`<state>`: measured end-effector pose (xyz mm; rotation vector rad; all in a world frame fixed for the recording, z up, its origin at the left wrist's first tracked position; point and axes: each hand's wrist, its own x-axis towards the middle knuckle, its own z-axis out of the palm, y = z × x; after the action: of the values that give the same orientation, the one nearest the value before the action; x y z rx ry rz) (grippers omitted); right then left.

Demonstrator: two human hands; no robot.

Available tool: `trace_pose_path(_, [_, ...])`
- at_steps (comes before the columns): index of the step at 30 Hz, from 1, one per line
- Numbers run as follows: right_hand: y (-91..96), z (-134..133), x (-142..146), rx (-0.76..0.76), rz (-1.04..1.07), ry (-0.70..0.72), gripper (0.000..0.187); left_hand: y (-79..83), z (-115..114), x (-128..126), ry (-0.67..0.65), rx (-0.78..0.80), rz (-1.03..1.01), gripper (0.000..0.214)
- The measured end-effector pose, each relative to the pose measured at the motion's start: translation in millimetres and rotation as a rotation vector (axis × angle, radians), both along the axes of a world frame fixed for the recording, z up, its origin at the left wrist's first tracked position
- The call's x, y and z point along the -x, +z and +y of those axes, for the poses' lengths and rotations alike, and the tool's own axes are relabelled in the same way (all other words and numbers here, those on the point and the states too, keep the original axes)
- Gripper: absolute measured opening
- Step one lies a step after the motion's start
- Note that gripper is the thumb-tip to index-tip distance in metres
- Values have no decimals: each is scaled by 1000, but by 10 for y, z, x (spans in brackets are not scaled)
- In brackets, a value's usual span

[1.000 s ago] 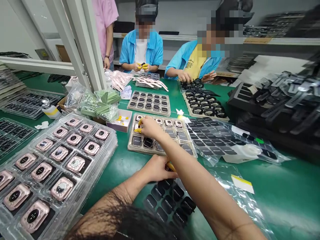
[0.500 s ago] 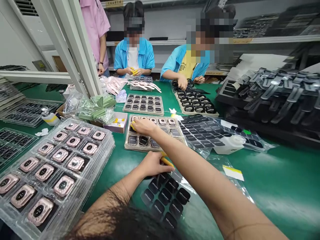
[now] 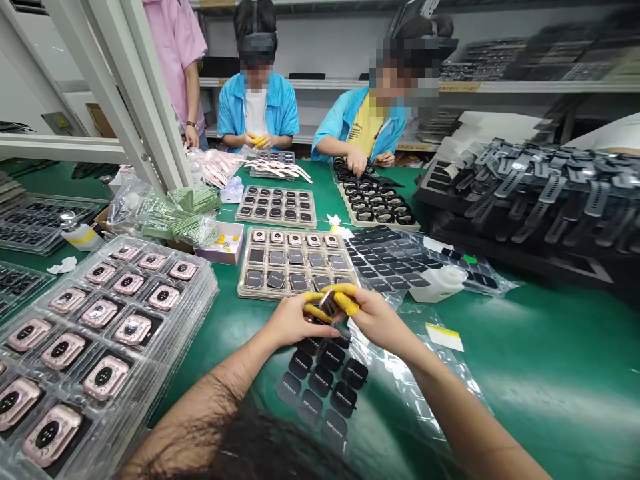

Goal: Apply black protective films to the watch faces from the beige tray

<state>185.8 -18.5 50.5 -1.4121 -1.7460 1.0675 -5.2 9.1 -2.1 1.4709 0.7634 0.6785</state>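
Observation:
Both my hands meet above the near part of the green table, with yellow finger cots on several fingertips. Between them is a small smartwatch case (image 3: pixel 328 303), tilted, its edges partly covered by fingers. My left hand (image 3: pixel 295 321) pinches it from the left, and my right hand (image 3: pixel 375 315) grips it from the right. Just below them lies a clear sheet of black square screen films (image 3: pixel 321 381) with white print. Beyond my hands sits a plastic tray (image 3: pixel 265 294) with watch cases in its back row and dark-faced squares in the nearer rows.
At left rises a stack of clear trays (image 3: pixel 197 310) bearing pink watch cases. More film sheets (image 3: pixel 375 257), a white bottle (image 3: pixel 438 283) and a yellow-edged card (image 3: pixel 445 336) are at right. Black-strapped watches (image 3: pixel 550 190) crowd the far right. Two co-workers sit opposite.
My right hand has come back from the tray to my left hand, bringing a watch case. The tray's left slot in the middle row is now uncovered. The view has shifted slightly.

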Motion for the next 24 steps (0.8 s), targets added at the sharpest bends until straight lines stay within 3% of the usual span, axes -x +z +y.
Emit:
trace_pose_path(3, [-185,-165,-139,76,-9,15,18,56,-21,2,-40,2,27,87])
trace_pose_path(6, [-284,-173,-112,-5,-119,-30,10,98,-40,-1,-45,10,74,88])
trace_pose_path(15, [-282,-243,-140,-119,-362,-59,18,102,-36,14,-84,60,81,85])
trace_pose_path(21, [-323,-247,-123,-128,-600,-25,23,87,-62,8,-56,-33,176,72])
trace_pose_path(24, [-359,-254,-108,-218,-610,-30,28,92,-77,-7,-15,-64,168,69])
